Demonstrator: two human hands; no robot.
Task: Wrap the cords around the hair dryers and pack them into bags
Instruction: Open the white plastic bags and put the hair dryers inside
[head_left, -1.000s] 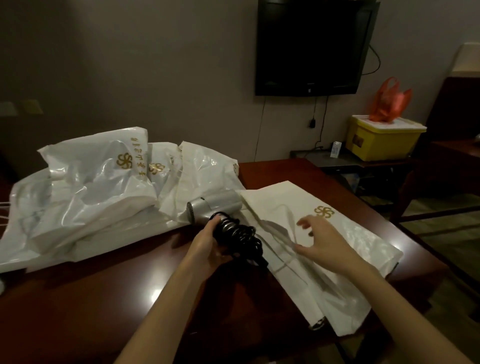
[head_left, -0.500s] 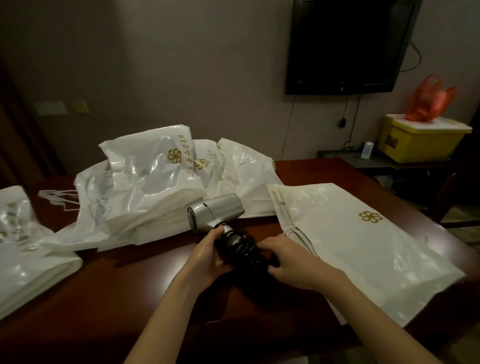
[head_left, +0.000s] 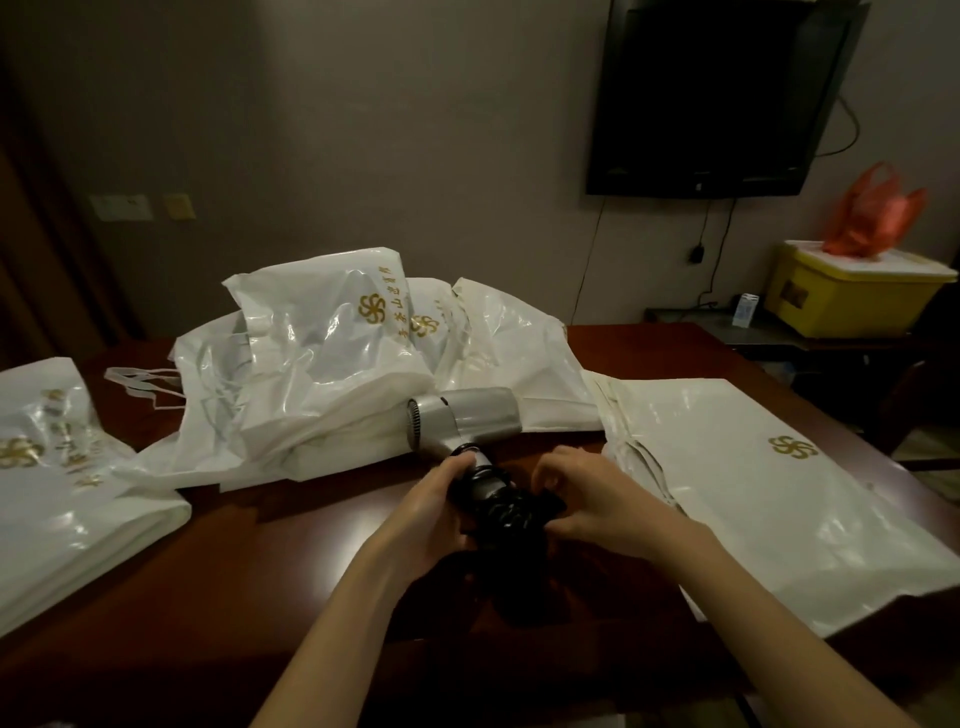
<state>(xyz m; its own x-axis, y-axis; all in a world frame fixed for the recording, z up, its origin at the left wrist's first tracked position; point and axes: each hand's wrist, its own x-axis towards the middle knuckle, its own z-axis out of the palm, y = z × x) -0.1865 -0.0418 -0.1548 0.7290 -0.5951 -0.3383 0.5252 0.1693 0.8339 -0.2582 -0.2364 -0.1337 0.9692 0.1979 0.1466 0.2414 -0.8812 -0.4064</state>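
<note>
Gripping the hair dryer (head_left: 464, 422) handle with left hand (head_left: 429, 512) — right hand (head_left: 592, 496) pinching the coiled cord (head_left: 506, 512) beside it.

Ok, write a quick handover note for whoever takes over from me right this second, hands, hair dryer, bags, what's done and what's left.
Left hand grips the handle of the silver hair dryer. Right hand pinches the black coiled cord wound around that handle.
The dryer sits over the dark wooden table, not yet bagged.
Flat white plastic bag with gold logo lies right of the hands; crumpled white bags behind, another white bag at left.
Done: cord looks mostly wrapped.
Left: secure the cord end, slide the dryer into a bag.
</note>
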